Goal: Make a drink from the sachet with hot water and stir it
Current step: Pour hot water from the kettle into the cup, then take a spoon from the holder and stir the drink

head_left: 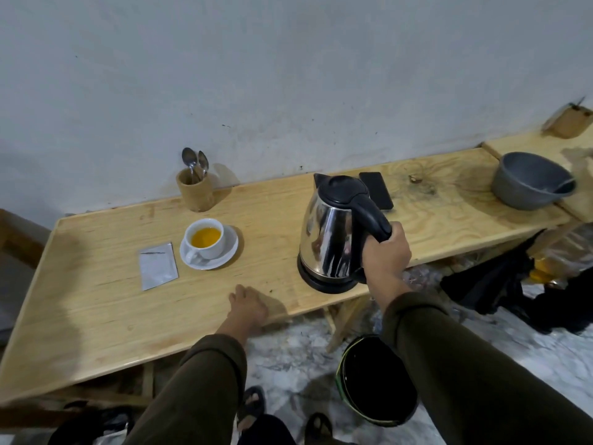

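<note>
A white cup [205,239] with orange powder or liquid inside stands on a white saucer [229,252] on the wooden table [96,316]. A torn silver sachet [158,265] lies flat just left of the saucer. To the right, a steel kettle [327,239] with a black lid sits on its black base, and my right hand [386,252] grips its black handle. My left hand [248,305] rests palm down on the table's front edge, holding nothing. Two spoons [195,163] stand in a wooden holder [195,191] by the wall.
A black phone [376,190] lies behind the kettle. A grey bowl [531,181] sits at the far right of the table. A black bin [378,380] stands on the floor under my right arm. Dark clothing [500,284] hangs at right.
</note>
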